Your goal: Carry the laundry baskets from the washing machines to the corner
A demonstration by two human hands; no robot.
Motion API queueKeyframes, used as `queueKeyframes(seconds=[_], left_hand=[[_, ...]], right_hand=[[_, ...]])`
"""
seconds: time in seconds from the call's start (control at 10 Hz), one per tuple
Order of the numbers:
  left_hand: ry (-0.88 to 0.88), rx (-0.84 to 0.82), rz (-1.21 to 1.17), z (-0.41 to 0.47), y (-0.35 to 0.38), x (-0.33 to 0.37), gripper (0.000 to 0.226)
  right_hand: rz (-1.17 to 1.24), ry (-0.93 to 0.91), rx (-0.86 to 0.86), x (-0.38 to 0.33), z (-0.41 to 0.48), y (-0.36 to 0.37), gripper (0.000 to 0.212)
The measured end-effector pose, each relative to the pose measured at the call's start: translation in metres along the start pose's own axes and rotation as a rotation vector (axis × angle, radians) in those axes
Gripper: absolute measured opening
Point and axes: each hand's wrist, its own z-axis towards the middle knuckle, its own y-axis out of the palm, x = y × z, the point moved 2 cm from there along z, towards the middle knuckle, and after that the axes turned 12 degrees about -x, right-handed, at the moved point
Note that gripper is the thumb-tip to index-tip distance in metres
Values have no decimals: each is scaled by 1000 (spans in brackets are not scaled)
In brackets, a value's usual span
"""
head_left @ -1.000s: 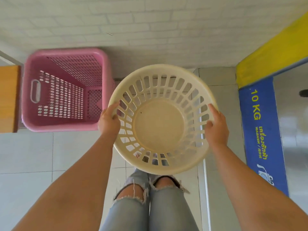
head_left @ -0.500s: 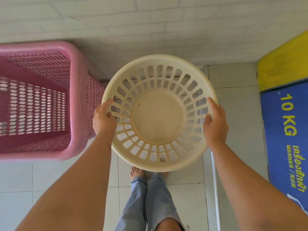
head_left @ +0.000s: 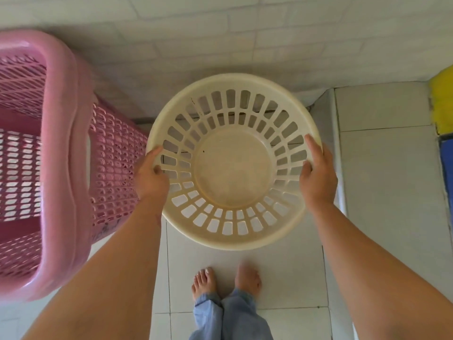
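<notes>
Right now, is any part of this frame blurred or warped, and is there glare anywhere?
Head view: the pink basket is soft and smeared at the left edge; wide-angle bending curves the wall bricks; the round cream basket and both hands stay fairly sharp; light is even, no hard glare.

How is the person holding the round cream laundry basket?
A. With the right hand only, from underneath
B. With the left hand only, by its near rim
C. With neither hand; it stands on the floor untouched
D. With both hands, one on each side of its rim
D: the left hand and the right hand each grip opposite sides of the round cream laundry basket.
</notes>
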Motion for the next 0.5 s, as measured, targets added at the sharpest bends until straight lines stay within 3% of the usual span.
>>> queueKeyframes(seconds=[0.3,0.4,0.5], left_hand=[[70,-102,84,31,10,-6,61],[81,-157,317,22,4,10,60],[115,-159,550,2,-10,33,61]], right_hand=[[-122,6,-83,6,22,12,65],[-296,52,-118,0,16,2,62],[-409,-21,-94,-20,-3,-15,57]])
